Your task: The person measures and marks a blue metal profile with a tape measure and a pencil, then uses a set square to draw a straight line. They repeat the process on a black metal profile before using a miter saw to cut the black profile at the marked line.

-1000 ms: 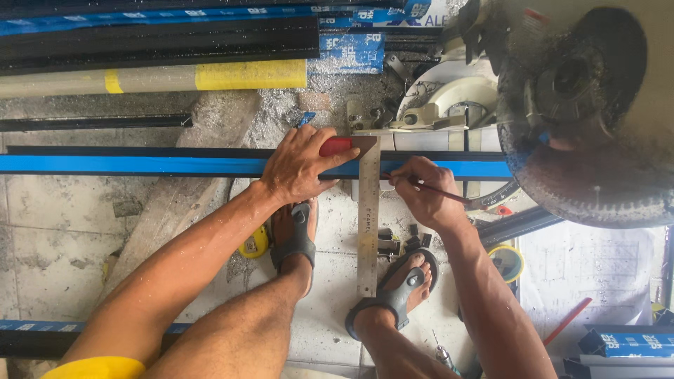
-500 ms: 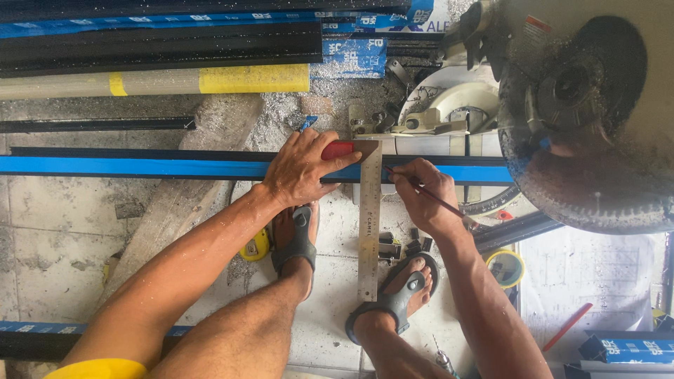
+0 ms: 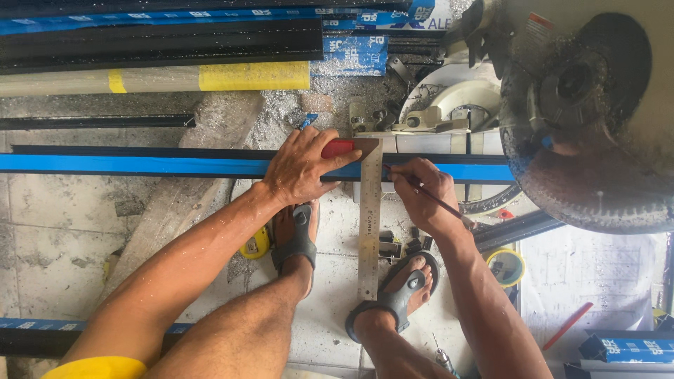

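A long bar with a blue face and black edges [image 3: 140, 164] lies across the floor from left to right. My left hand [image 3: 305, 168] presses the red handle of a try square [image 3: 369, 231] onto the bar; the steel blade runs down toward my feet. My right hand [image 3: 421, 193] grips a dark pencil [image 3: 439, 202] with its tip on the bar, right beside the blade's right edge. Both of my feet in grey sandals rest on the tiles below the bar.
A mitre saw [image 3: 583, 112] with a large round blade guard sits at the upper right, over the bar's right end. Black and blue-wrapped bars and a yellow-banded pipe [image 3: 175, 77] lie stacked at the top. A yellow tape measure [image 3: 256, 244], metal offcuts, paper sheets and a red pencil [image 3: 567, 326] lie nearby.
My right hand with the pencil has shifted slightly along the blade's edge. My left hand and the square stay in place.
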